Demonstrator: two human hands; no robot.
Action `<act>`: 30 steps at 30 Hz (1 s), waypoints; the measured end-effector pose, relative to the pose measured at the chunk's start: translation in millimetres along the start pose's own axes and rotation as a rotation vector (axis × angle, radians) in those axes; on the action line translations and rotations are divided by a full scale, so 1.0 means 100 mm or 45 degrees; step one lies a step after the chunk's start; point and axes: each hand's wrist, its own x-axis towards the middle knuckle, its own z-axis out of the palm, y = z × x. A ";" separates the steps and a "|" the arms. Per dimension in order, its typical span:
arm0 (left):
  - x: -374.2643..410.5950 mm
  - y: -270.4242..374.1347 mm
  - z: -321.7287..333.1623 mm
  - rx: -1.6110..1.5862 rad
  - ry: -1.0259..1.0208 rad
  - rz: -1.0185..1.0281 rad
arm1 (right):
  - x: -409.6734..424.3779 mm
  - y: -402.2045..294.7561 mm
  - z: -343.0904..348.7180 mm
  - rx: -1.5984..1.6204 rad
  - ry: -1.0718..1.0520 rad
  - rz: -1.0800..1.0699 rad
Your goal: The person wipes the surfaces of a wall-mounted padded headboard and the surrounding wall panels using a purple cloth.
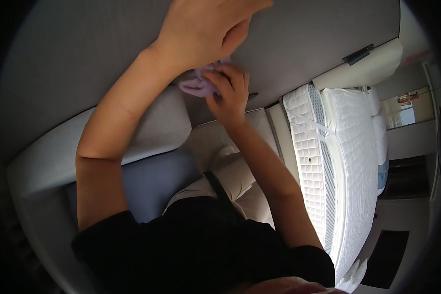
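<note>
My left hand [205,33] is at the top centre, its fingers curled in front of a large dark grey panel [294,47]. The top of the picture cuts off part of it, and whether it holds anything does not show. Just below it, my right hand [229,90] grips a crumpled light purple cloth [198,85] between thumb and fingers. The cloth lies close to the panel, partly covered by my left hand and wrist.
A white quilted mattress [356,158] stretches along the right side. At left is a grey upholstered piece of furniture [158,125] with a blue-grey seat [158,180]. A black handle-like piece [358,54] sits at the panel's right edge.
</note>
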 end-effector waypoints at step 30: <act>-0.01 -0.03 0.00 -0.119 0.126 0.045 | 0.71 0.55 -0.28 -0.220 0.412 -0.298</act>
